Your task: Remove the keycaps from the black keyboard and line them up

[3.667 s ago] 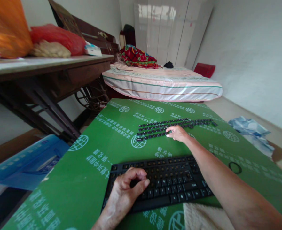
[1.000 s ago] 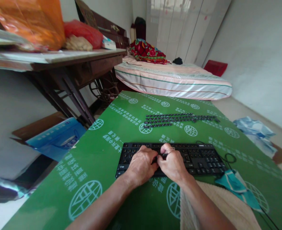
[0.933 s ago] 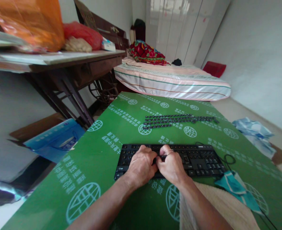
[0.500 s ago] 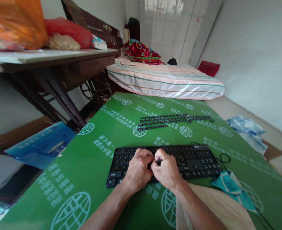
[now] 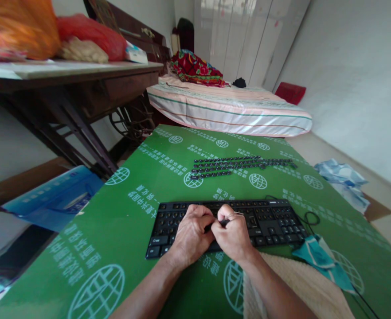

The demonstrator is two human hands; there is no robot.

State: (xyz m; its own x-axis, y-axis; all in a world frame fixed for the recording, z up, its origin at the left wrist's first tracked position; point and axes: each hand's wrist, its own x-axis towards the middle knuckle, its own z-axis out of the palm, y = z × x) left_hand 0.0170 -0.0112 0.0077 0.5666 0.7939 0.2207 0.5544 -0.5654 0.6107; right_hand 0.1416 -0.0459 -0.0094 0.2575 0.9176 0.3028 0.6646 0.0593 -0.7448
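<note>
A black keyboard (image 5: 271,226) lies on the green board, with several bare key positions where keycaps are off. Over its middle, my left hand (image 5: 193,228) is bent with fingers pressed together, and what they hold, if anything, is hidden. Close against it, my right hand (image 5: 233,230) is curled round a small black object (image 5: 224,222), of which only a bit shows between the fingers; its kind cannot be made out. Beyond the keyboard, loose black keycaps (image 5: 215,166) lie in several rows.
The green board (image 5: 142,283) bears white globe prints. A beige cloth (image 5: 285,283) lies under my right forearm, beside a teal cloth (image 5: 325,261) and the keyboard's cable (image 5: 311,219). A bed (image 5: 228,104) stands beyond, and a sewing-machine table (image 5: 82,73) at the left.
My right hand has turned and shifted slightly, and a bit more of the black object shows at its fingers. My left hand stays almost where it was. The view has shifted slightly.
</note>
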